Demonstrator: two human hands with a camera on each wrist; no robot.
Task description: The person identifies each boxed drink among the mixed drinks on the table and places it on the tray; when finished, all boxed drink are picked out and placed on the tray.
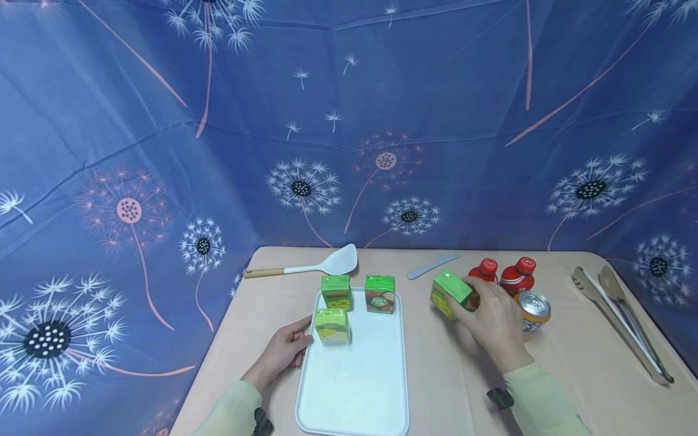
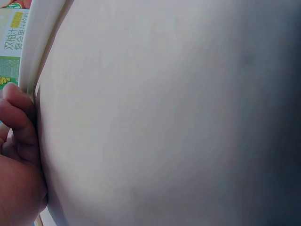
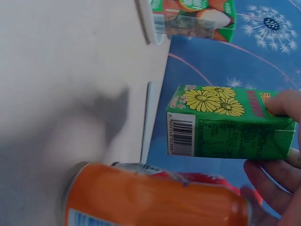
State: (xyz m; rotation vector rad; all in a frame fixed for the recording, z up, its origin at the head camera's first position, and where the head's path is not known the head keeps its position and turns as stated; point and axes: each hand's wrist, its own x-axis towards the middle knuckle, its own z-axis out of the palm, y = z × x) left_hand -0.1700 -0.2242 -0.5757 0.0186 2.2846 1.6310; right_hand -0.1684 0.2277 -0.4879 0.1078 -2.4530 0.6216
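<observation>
My right hand (image 1: 493, 321) grips a green juice box (image 1: 450, 290) with yellow flowers printed on it. In the right wrist view that juice box (image 3: 225, 125) is tilted and off the table, its barcode end away from my palm. My left hand (image 1: 283, 352) holds the left rim of a white tray (image 1: 360, 387), its fingers curled at the edge in the left wrist view. On the tray stand a flower-printed green juice box (image 1: 337, 293), a red-and-green juice box (image 1: 380, 295) and a pale green-yellow juice box (image 1: 332, 327).
Beside my right hand stand two red-capped bottles (image 1: 518, 276) and an orange can (image 1: 534, 310). A white spatula (image 1: 327, 263) and a pale blue knife (image 1: 433, 266) lie behind the tray. Several long utensils (image 1: 627, 324) lie at the right edge. A blue curtain (image 1: 463, 121) hangs behind.
</observation>
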